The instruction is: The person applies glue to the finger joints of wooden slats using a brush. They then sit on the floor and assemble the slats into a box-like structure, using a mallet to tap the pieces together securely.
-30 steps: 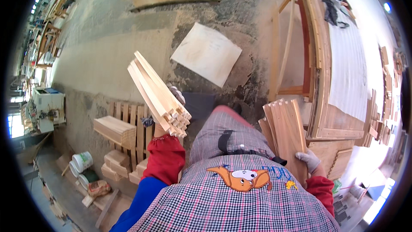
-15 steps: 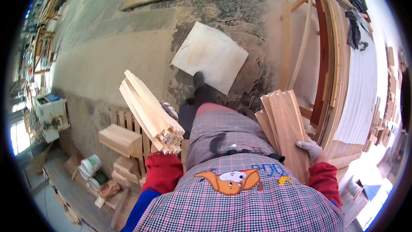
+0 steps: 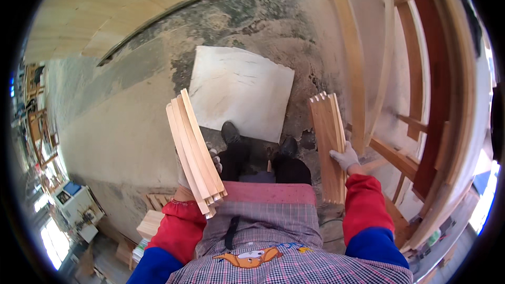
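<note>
My left hand, in a pale glove, is closed around a bundle of long, light wooden strips; the bundle covers most of the palm. The bundle slants up and to the left, with its stepped ends close to my apron. On the right, my gloved right hand grips the outer edge of a stack of browner wooden slats with notched far ends. That stack stands nearly upright in the view, apart from the left bundle. My legs and dark shoes show between the two.
A worn white sheet lies on the stained floor at my feet. Wooden frames and panels lean close on my right. Large pale plywood is at the far left. Wooden blocks lie low on the left, near a white machine.
I have moved toward the white sheet, and the leaning frames look nearer. The right-hand slats, fanned out before, are now closer together and farther from my body. Both hands keep their wood.
</note>
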### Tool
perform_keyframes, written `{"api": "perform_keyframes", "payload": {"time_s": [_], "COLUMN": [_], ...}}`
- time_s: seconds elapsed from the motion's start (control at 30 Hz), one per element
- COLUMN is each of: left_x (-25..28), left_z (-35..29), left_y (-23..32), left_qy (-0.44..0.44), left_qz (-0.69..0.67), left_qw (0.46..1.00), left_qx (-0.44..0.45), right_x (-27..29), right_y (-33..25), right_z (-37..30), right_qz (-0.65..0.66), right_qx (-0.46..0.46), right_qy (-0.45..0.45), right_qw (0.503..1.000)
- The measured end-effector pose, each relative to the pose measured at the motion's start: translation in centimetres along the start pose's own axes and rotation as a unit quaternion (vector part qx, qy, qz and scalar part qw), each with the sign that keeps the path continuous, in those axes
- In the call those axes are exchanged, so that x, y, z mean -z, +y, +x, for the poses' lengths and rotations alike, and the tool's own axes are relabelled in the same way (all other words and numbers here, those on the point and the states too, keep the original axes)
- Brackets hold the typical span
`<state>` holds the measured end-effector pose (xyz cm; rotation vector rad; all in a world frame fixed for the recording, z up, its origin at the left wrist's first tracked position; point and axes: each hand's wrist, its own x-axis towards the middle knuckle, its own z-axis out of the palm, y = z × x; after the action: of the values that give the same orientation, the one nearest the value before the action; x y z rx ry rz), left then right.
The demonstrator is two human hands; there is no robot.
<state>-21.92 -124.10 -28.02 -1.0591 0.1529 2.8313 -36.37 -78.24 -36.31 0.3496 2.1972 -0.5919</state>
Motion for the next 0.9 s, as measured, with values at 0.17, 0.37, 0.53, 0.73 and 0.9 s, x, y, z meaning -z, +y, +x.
{"api": "perform_keyframes", "payload": {"time_s": [0.17, 0.37, 0.53, 0.73, 0.9], "left_x": [3.2, 2.6, 3.9, 3.7, 3.9], "left_z": [11.1, 17.2, 17.9, 15.6, 14.2], "left_y": [-0.6, 0.2, 1.5, -0.2, -0.7], "left_qy": [0.041, 0.047, -0.012, -0.076, -0.08], "left_qz": [0.046, 0.209, 0.274, 0.289, 0.307], "left_qw": [0.996, 0.975, 0.961, 0.952, 0.947], "left_qx": [0.067, 0.057, -0.032, -0.063, -0.044], "right_x": [-8.3, -14.5, -17.4, -15.3, -8.7], "right_y": [5.5, 12.2, 15.3, 9.4, -9.7], "right_z": [9.8, 15.3, 18.8, 19.9, 2.0], "right_qz": [0.048, 0.212, 0.079, 0.223, 0.264], "right_qx": [-0.026, -0.046, -0.106, 0.1, 0.371], "right_qy": [0.026, -0.019, -0.002, 0.248, 0.085], "right_qw": [0.998, 0.976, 0.991, 0.937, 0.887]}}
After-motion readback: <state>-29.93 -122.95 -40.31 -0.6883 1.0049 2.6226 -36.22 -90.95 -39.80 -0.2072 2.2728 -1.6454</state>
